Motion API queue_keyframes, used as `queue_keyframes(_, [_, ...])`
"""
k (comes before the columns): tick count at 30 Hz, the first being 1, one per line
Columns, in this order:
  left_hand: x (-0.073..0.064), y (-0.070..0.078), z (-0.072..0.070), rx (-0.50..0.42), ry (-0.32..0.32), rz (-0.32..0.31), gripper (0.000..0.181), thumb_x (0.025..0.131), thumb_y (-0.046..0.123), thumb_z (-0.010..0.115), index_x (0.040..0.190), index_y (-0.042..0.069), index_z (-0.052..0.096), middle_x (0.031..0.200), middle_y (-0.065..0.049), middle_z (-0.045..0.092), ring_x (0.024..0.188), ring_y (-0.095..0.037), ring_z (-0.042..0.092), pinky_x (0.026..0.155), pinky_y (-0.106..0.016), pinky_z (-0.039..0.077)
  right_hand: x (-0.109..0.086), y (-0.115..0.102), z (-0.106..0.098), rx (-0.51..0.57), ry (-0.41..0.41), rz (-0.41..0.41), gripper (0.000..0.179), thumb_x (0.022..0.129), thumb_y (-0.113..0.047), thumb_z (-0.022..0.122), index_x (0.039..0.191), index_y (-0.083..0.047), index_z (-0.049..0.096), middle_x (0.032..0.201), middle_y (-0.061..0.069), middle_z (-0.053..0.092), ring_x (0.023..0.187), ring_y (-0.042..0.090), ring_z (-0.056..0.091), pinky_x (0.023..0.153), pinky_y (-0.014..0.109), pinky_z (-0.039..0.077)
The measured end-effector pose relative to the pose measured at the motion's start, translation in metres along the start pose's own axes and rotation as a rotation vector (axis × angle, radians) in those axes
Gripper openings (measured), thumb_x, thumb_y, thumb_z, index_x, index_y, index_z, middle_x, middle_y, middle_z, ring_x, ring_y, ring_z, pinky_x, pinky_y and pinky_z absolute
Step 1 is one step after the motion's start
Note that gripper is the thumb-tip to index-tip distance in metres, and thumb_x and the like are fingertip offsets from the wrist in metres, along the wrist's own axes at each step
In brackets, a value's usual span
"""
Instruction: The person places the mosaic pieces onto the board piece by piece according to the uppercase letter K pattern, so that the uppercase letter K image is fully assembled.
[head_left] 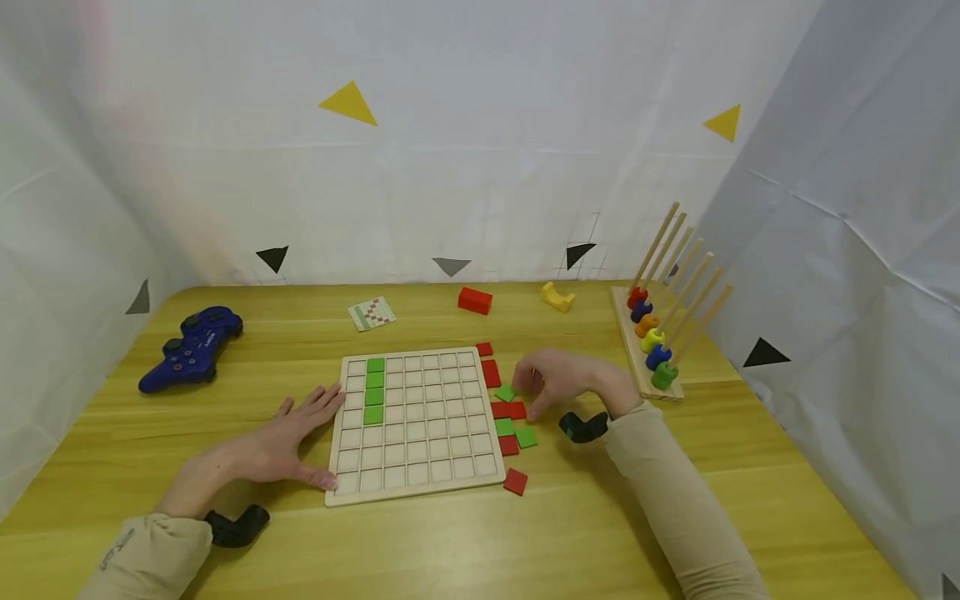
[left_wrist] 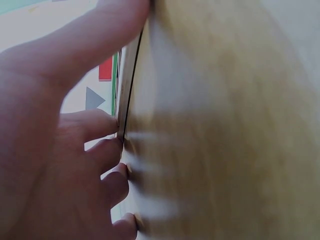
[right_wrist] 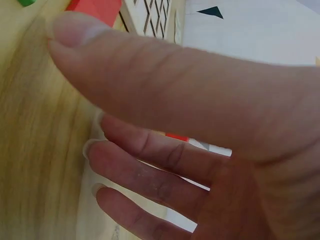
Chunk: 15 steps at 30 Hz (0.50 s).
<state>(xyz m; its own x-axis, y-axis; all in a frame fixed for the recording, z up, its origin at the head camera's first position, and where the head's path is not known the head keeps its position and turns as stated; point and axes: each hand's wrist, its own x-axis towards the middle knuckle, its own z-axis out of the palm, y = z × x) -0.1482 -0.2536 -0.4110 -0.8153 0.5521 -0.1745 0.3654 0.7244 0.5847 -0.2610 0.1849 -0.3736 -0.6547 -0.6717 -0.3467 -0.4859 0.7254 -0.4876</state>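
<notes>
My left hand (head_left: 281, 442) rests at the left side of a wooden grid board (head_left: 416, 412), its fingers spread and the thumb on the near left corner. The left wrist view shows these fingers along the board's edge (left_wrist: 131, 75). Several green tiles (head_left: 374, 397) form a line in the board's second column. At the board's right side my right hand (head_left: 558, 379) hovers with loosely bent fingers. No tile shows between its thumb and fingers in the right wrist view. Close to that thumb lie red tiles (head_left: 517, 410) and green tiles (head_left: 526, 437); one red tile (head_left: 515, 481) lies nearer.
Behind the board are a patterned card (head_left: 372, 313), a red block (head_left: 475, 301) and a yellow curved piece (head_left: 557, 297). A blue game controller (head_left: 193, 348) lies at the left. On the right stands a wooden peg rack (head_left: 632, 342) with coloured beads.
</notes>
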Motion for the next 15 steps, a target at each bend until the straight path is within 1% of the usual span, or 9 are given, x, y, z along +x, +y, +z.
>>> queue_keyframes(2, [0.000, 0.001, 0.000, -0.001, -0.006, -0.004, 0.120, 0.075, 0.056, 0.080, 0.159, -0.001, 0.015, 0.166, -0.024, 0.001, 0.151, -0.049, -0.005, 0.113, -0.073, -0.008, 0.001, 0.000, 0.000, 0.009, -0.002, 0.007, 0.037, 0.081, -0.024, 0.085, 0.111, -0.012, 0.068, 0.107, 0.002, 0.066, 0.099, 0.020, 0.060, 0.092, 0.038, 0.052])
queue_keyframes(5, [0.000, 0.001, -0.001, -0.001, -0.009, -0.007, 0.120, 0.076, 0.056, 0.080, 0.159, -0.002, 0.015, 0.166, -0.024, 0.001, 0.151, -0.049, -0.005, 0.113, -0.073, -0.008, 0.003, 0.001, 0.000, 0.023, 0.012, 0.004, 0.030, 0.086, -0.025, 0.081, 0.109, -0.012, 0.068, 0.102, 0.000, 0.065, 0.093, 0.018, 0.058, 0.087, 0.035, 0.051])
queue_keyframes(8, [0.000, 0.001, -0.001, -0.004, -0.006, -0.004, 0.120, 0.075, 0.056, 0.080, 0.158, -0.002, 0.015, 0.166, -0.024, 0.001, 0.151, -0.050, -0.005, 0.113, -0.073, -0.008, 0.007, 0.004, 0.002, 0.020, 0.054, -0.030, 0.024, 0.090, -0.023, 0.076, 0.109, -0.012, 0.068, 0.098, 0.000, 0.065, 0.089, 0.016, 0.057, 0.084, 0.033, 0.051])
queue_keyframes(11, [0.000, 0.001, -0.001, -0.003, -0.005, 0.000, 0.121, 0.075, 0.056, 0.080, 0.158, -0.002, 0.015, 0.166, -0.024, 0.001, 0.151, -0.050, -0.004, 0.113, -0.073, -0.008, 0.012, 0.007, 0.004, -0.024, 0.088, -0.081, 0.023, 0.092, -0.020, 0.074, 0.113, -0.013, 0.068, 0.099, 0.000, 0.066, 0.090, 0.014, 0.059, 0.085, 0.032, 0.052])
queue_keyframes(15, [0.000, 0.001, -0.001, -0.002, -0.006, 0.002, 0.120, 0.076, 0.056, 0.080, 0.159, -0.002, 0.015, 0.166, -0.024, 0.001, 0.150, -0.050, -0.004, 0.113, -0.074, -0.008, 0.015, 0.009, 0.007, -0.065, 0.102, -0.133, 0.024, 0.093, -0.018, 0.073, 0.116, -0.013, 0.069, 0.100, 0.001, 0.068, 0.091, 0.013, 0.061, 0.086, 0.032, 0.053])
